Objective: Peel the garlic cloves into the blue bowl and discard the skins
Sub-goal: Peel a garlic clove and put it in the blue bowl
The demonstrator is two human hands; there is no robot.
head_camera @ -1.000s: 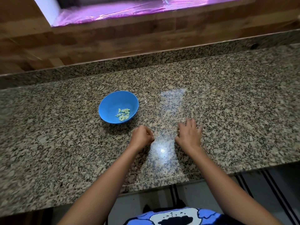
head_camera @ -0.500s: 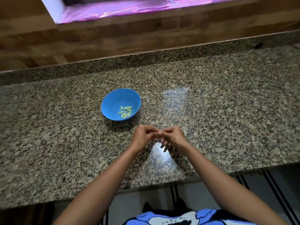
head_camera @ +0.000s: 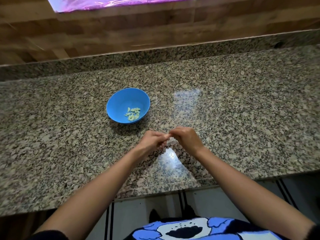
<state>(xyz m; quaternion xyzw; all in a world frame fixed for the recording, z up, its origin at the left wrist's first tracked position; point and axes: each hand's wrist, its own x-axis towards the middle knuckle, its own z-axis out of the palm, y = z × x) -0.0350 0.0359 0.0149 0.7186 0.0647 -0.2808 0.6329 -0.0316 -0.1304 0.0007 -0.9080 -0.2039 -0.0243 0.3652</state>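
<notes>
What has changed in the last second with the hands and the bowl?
The right hand lifted its flat fingers off the counter and moved left to meet the left hand; both now pinch a small piece between them, probably a garlic clove, too small to be sure. The blue bowl and the peeled cloves in it stayed put.

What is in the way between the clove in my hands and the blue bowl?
Nothing visible. The left hand and right hand pinch the clove; only counter lies between it and the bowl, farther back and to their left.
</notes>
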